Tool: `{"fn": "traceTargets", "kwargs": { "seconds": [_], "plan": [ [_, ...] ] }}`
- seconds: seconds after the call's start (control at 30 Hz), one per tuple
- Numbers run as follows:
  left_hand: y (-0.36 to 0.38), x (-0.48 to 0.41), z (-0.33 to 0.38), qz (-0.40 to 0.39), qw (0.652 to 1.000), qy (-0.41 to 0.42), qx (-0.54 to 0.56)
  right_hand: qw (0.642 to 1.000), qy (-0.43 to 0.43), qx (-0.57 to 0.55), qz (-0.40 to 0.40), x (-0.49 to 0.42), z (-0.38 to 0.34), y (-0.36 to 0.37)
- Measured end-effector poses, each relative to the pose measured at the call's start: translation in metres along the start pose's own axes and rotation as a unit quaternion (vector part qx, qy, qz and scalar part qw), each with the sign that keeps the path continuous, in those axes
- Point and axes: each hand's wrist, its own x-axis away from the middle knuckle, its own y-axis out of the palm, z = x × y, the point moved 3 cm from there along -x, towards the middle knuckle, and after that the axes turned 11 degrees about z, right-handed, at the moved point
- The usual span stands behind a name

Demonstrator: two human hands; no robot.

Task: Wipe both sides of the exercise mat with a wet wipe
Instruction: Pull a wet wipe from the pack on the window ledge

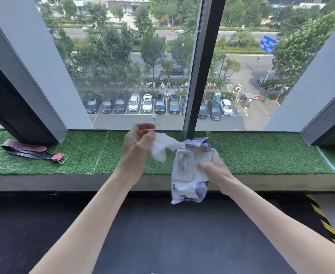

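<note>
My right hand (215, 171) grips a white and lilac pack of wet wipes (188, 182), held upright over the window ledge with its plastic lid flipped open. My left hand (138, 143) pinches a white wet wipe (160, 146) that stretches from the pack's opening up to my fingers. A dark grey exercise mat (182, 234) lies flat on the floor below my forearms, running toward the ledge.
An artificial-grass ledge (261, 153) runs along a big window. A red and black leather belt (32, 150) lies on it at the left. Black floor (24, 224) flanks the mat; yellow-black hazard tape (325, 220) is at the right.
</note>
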Motion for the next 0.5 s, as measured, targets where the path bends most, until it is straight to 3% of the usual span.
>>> {"fn": "traceTargets", "kwargs": {
  "seconds": [0.1,0.2,0.5],
  "plan": [
    [-0.004,-0.013,0.013,-0.020,0.995,-0.002,-0.093,0.999,0.021,-0.024,-0.013,0.002,0.012,-0.006],
    [-0.006,-0.020,0.008,-0.007,0.984,0.051,-0.170,0.999,0.018,-0.041,-0.021,0.003,0.014,-0.004],
    [-0.008,-0.025,-0.026,-0.019,0.979,0.001,-0.204,0.998,0.020,-0.044,-0.026,-0.005,0.012,-0.014]
  ]
}}
